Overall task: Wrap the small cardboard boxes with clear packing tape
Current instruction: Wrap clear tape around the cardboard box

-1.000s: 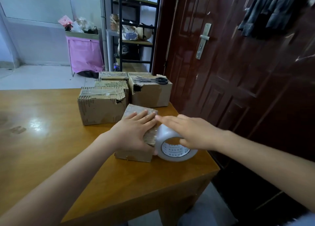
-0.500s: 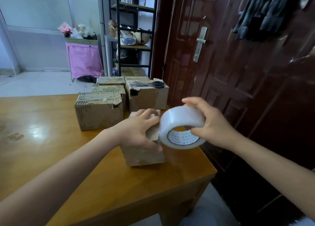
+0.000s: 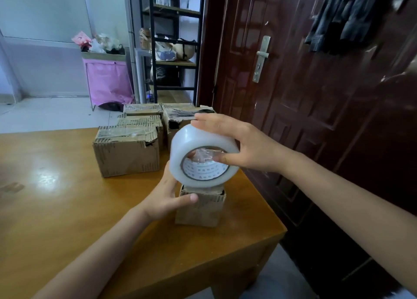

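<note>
A small cardboard box (image 3: 203, 210) stands on end near the right edge of the wooden table (image 3: 67, 208). My left hand (image 3: 165, 197) grips its left side, thumb across the front. Above the box my right hand (image 3: 246, 144) holds a roll of clear packing tape (image 3: 203, 156), fingers over the top and thumb in the core. The roll hides the box's top. Whether a strip of tape runs from the roll to the box cannot be seen.
Several more cardboard boxes (image 3: 127, 151) sit grouped at the table's far right, one with black scissors (image 3: 204, 111) on top. A dark red door (image 3: 293, 84) stands close on the right. A black shelf rack (image 3: 173, 46) and a pink bin (image 3: 108, 82) stand beyond the table.
The box went from lying flat to standing on end under my left hand. My right hand lifted the tape roll from the table beside the box to above it.
</note>
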Demonstrator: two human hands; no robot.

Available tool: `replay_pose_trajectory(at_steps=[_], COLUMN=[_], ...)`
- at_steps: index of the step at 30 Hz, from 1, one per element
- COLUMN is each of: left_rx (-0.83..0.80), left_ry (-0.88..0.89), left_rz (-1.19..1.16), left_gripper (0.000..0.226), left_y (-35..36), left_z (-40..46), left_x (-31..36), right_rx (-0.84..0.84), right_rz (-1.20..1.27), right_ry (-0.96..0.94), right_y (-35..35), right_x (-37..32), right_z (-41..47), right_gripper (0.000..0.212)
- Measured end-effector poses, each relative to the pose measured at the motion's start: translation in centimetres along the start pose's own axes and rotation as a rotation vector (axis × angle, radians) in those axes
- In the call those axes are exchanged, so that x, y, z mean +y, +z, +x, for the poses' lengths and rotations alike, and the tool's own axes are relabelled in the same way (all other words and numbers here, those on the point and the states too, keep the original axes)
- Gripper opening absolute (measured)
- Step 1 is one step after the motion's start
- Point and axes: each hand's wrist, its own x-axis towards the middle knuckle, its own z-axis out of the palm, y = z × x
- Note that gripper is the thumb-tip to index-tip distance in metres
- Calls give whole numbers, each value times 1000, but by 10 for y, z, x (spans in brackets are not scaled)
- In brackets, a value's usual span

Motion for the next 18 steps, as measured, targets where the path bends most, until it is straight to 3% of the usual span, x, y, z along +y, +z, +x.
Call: replay_pose_trajectory(at_steps=[2, 5, 9, 18], left_rx=[-48, -44, 18, -6], left_ry=[-34, -8, 75, 107], left_rz=[-22, -112, -142, -69], left_gripper=[94, 79, 68, 87], left_y=[-11, -12, -8, -5], left_z=[-2, -1, 3, 5], left_x=[-8, -10, -8, -15], right_rx=[2, 119, 210, -61], right_rz=[96, 211, 160, -27], right_ry=[5, 10, -15, 38], right_y=[12, 33, 43, -21], right_x=[0, 3, 10, 13], right_z=[2, -1, -4, -35], right_gripper=[74, 79, 80, 88])
